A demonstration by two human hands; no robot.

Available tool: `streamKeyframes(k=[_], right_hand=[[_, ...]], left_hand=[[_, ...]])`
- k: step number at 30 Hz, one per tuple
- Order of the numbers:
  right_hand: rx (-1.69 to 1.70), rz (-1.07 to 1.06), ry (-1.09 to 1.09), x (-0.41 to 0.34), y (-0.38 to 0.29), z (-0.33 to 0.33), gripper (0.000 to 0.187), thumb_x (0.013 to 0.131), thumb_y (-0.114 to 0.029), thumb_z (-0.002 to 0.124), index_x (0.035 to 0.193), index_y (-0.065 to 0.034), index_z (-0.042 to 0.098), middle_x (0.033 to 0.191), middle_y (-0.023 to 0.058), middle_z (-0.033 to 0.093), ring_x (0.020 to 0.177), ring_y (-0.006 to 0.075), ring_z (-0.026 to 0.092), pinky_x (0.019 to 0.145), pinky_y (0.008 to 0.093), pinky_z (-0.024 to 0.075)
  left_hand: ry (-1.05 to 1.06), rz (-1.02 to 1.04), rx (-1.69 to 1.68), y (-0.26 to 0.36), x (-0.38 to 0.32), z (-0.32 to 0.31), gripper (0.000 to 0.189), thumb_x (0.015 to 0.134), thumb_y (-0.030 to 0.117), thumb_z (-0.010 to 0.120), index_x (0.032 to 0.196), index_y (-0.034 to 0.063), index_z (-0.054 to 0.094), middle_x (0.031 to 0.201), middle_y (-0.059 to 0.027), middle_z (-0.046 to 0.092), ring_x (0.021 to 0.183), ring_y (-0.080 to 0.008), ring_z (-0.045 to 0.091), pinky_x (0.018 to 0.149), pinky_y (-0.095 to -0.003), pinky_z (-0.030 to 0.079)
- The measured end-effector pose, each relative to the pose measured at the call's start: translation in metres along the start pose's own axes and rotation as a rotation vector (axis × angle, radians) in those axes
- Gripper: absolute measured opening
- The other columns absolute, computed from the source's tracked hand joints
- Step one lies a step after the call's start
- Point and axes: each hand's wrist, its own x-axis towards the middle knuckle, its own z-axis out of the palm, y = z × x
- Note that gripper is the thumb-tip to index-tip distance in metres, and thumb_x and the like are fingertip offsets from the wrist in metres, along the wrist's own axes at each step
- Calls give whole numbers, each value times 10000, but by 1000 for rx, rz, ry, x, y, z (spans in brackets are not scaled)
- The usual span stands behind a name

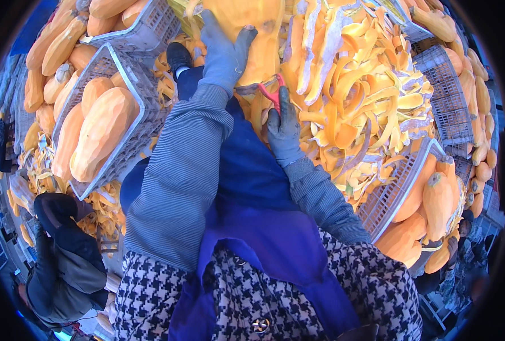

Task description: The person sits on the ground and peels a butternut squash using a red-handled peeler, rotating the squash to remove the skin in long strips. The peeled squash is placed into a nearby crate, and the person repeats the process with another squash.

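My left hand point(225, 51), in a grey glove with the thumb spread, grips a large orange squash point(259, 53) along its left side. The squash has a faceted, peeled-looking surface, and its far end runs out of the top of the picture. In my right hand point(285, 134), also gloved, is a Y-shaped peeler point(273, 93) with a red handle. Its blade end lies at the near end of the squash; whether it touches cannot be told. Curled orange and pale peel strips point(346, 106) form a deep heap right of the squash.
A plastic crate point(120, 140) of peeled squashes stands at left, with another crate point(150, 32) behind it. At right are a filled crate point(395, 192) and a stacked crate point(442, 96). A person point(65, 264) sits bent over at lower left. Squash piles line both sides.
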Motion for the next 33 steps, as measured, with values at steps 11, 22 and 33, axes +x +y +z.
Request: streamKeyframes(k=[11,22,33], right_hand=[[658,282,179,95,-21,3,450,850,-53,539,1278,-8,404,1018,119,587,869,184,613,745,301,508],[828,309,210,148,-28,-1,231,901,-80,525,1104,28,547,990,73,615,836,137,589,730,269,487],[-86,-269,-29,250,-38,-44,407,897,-194,494,1280,-56,498,1137,221,586,978,373,590,817,404,467]], left_hand=[[-85,-95,-55,-3,-1,-10,1187,649,374,808,1440,2,5,1404,-305,196,1306,-408,268,1079,-425,286],[-134,-246,-670,-27,5,0,1121,694,315,791,1446,-9,25,1437,-233,257,1304,-317,340,1052,-380,338],[10,-71,-47,12,-4,8,901,821,302,660,1437,-25,91,1460,-242,164,1361,-394,161,1115,-428,197]])
